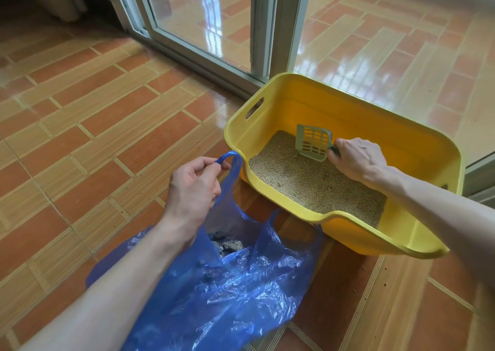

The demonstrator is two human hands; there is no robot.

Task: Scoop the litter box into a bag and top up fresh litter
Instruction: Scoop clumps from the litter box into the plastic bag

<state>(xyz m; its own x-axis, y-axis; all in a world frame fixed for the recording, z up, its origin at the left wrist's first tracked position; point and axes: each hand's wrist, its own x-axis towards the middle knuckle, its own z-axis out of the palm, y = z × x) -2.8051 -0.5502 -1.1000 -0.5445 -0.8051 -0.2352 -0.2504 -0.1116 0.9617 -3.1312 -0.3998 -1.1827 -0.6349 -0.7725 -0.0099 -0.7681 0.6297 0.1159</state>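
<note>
I am pinching one handle of the blue bag (230, 278) in my left hand (194, 187), lifting it so the mouth is gaping open just beside the litter box; the grip here is closed on that thin loop, fingers curled round it, and the rest of the bag is slumping on the floor below my wrist. Down inside the opening, under this grip, some dark grey clumps (227, 245) are already lying, so I judge the scooping is well under way. Beyond the bag, my right hand (357, 160) is wrapping round the handle of the grey slotted scoop (313, 143), its grip closed on it, and the blade is standing tilted with its lower edge digging into the pale litter (308, 179). I am holding it that way, I think, to sift for more clumps and carry them the short way across to the bag. The litter is covering the bottom of the yellow litter box (401, 147), which is sitting on the floor with its low entry lip turned toward the bag. The floor (93, 125) is glossy orange-brown tile, and past the box a sliding glass door (203, 29) in a pale frame is standing.
</note>
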